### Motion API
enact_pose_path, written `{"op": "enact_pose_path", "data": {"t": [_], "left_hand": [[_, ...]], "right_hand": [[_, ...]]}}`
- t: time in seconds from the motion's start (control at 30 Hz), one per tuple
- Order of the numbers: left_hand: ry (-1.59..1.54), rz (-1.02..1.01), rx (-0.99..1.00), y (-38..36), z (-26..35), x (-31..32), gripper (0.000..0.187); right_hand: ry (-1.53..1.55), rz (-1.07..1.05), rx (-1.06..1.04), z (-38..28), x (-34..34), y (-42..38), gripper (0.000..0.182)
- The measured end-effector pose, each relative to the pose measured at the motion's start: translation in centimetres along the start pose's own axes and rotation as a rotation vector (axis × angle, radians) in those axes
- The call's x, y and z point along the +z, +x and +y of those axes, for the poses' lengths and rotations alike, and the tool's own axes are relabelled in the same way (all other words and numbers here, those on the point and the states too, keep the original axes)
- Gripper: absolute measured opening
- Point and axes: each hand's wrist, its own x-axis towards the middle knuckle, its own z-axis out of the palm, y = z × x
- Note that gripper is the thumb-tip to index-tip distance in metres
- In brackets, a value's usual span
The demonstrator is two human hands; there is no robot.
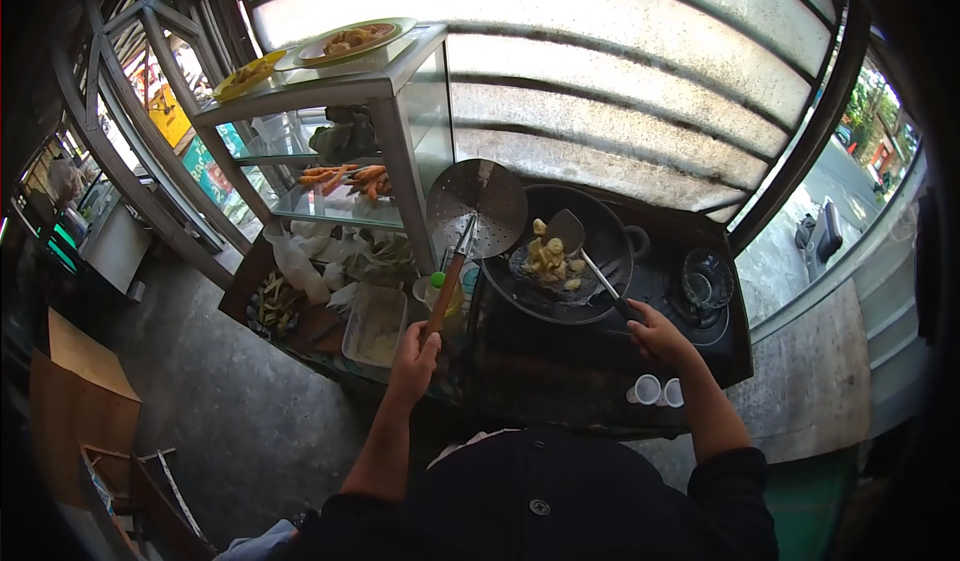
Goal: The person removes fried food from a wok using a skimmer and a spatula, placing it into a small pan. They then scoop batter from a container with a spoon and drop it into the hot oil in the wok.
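My left hand [413,364] is closed round the wooden handle of a wide, perforated skimmer [477,196], its round metal disc raised beside the wok's left rim. In my right hand [660,337] is the black handle of a spatula [566,231], whose blade reaches into the dark wok [610,261]. Yellowish pieces of food [549,260] lie in a heap in the wok, in what looks like bubbling oil, right by the spatula blade. The wok sits on the black stove [530,361].
To the left stands a glass-sided display cabinet [395,86] with carrots [345,181] inside and plates of food [350,43] on top. Below it are bags and a plastic container [375,326]. A glass bowl [707,279] and two small white cups [646,390] sit at the right.
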Motion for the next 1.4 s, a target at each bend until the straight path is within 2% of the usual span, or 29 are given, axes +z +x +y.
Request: {"op": "enact_pose_path", "data": {"t": [0.2,0.27,0.37,0.4,0.47,0.5,0.53,0.6,0.63,0.67,0.77,0.9,0.97,1.0,1.07,1.1,1.17,1.2,1.27,1.4], "left_hand": [[0.021,-0.002,-0.025,0.0,0.0,0.2,0.028],[0.032,0.003,-0.028,-0.1,-0.1,0.1,0.029],[0.038,0.001,-0.010,0.2,-0.8,-0.2,0.028],[0.038,0.000,-0.008,0.2,-0.8,-0.2,0.028],[0.022,0.009,-0.015,0.2,-0.7,-0.2,0.029],[0.023,0.009,-0.010,0.3,-0.7,-0.3,0.029],[0.032,0.012,0.002,0.4,-0.7,-0.3,0.029],[0.044,0.012,0.011,0.2,-0.7,-0.4,0.029],[0.046,0.013,0.011,0.1,-0.7,-0.4,0.029],[0.048,0.014,0.017,0.3,-0.6,-0.3,0.029],[0.032,0.009,0.013,0.2,-0.3,-0.1,0.029],[0.018,0.005,0.015,0.3,-0.2,-0.2,0.029],[0.021,0.009,0.018,0.0,-0.2,-0.4,0.029],[0.020,0.011,0.017,-0.1,-0.3,-0.4,0.029],[0.020,0.052,0.001,-0.2,-0.5,-0.6,0.029],[0.018,0.054,-0.001,-0.2,-0.4,-0.6,0.029],[0.032,0.049,-0.012,-0.4,-0.1,-0.8,0.029],[0.031,0.047,-0.016,-0.4,0.0,-0.8,0.029],[0.016,0.061,-0.033,-0.4,0.2,-0.7,0.029],[0.028,0.064,-0.016,-0.2,-0.1,-0.6,0.029]], "right_hand": [[-0.278,0.113,-0.055,1.2,-3.6,-0.6,0.057],[-0.798,0.374,-0.403,4.2,-4.5,0.7,0.057],[-0.941,0.448,-0.337,5.8,-4.2,1.2,0.058],[-0.941,0.450,-0.338,4.5,-3.5,0.7,0.058],[-0.408,0.273,0.054,0.7,-1.1,-1.0,0.057],[-0.254,0.193,0.123,0.7,-1.0,-1.0,0.053],[-0.253,0.194,0.120,0.8,-0.7,-0.7,0.053],[0.141,0.071,0.257,1.3,0.2,0.3,0.046],[0.302,-0.030,0.240,1.6,0.8,0.7,0.036],[0.301,-0.027,0.234,1.5,0.9,1.0,0.036],[0.676,-0.284,0.256,0.3,1.8,0.6,0.025],[0.805,-0.286,0.257,-0.1,2.3,0.8,0.026],[0.609,-0.236,0.171,1.1,2.3,1.4,0.036],[0.607,-0.238,0.172,0.8,2.4,1.1,0.036],[0.278,-0.060,0.060,0.0,2.5,0.5,0.052],[0.275,-0.061,0.062,-0.1,2.4,0.4,0.052],[0.098,0.013,-0.055,-0.3,1.8,0.4,0.064],[0.098,0.014,-0.051,-1.0,1.8,0.0,0.064],[-0.216,0.134,-0.071,-3.1,2.0,-1.4,0.066],[-0.246,0.125,-0.078,-4.0,1.2,-2.1,0.066]]}}
